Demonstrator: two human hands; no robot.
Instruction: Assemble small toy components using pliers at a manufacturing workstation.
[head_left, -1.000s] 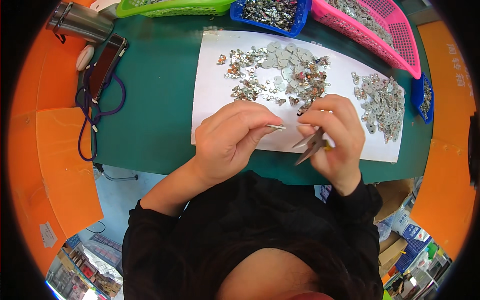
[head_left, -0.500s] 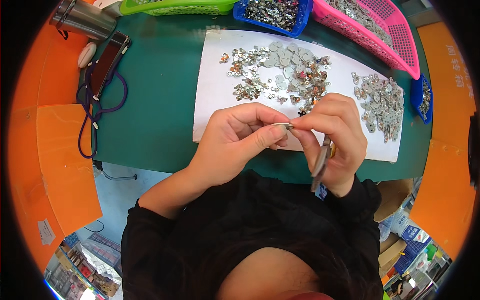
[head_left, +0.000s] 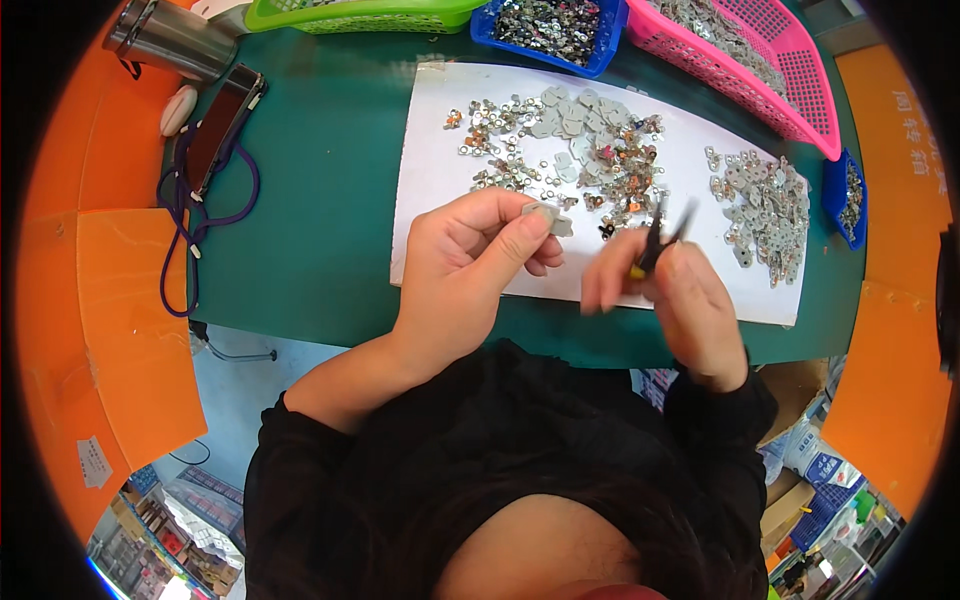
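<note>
My left hand [head_left: 470, 250] pinches a small flat grey plate [head_left: 560, 226] between thumb and fingers, above the near edge of the white board [head_left: 430, 190]. To its right, my right hand [head_left: 690, 300] is closed around small pliers [head_left: 655, 250]. Their dark jaws point away from me and stand apart; they are blurred by motion and nothing shows between them. On the board beyond my hands lie loose grey plates [head_left: 570, 113] and small shiny metal parts [head_left: 510, 172], some orange-tinted. A separate pile of grey metal pieces [head_left: 768, 205] lies on the board's right side.
Along the table's far side stand a green basket [head_left: 370, 18], a blue tray [head_left: 600, 62] of small parts and a pink basket [head_left: 735, 80]. A smaller blue tray [head_left: 850, 225] is at right. A phone [head_left: 222, 125] with a purple cord and a steel flask [head_left: 180, 38] lie at left.
My hands have moved apart. The right hand has swung the pliers round from pointing toward me to pointing away. The left hand has tilted the plate so its flat face shows.
</note>
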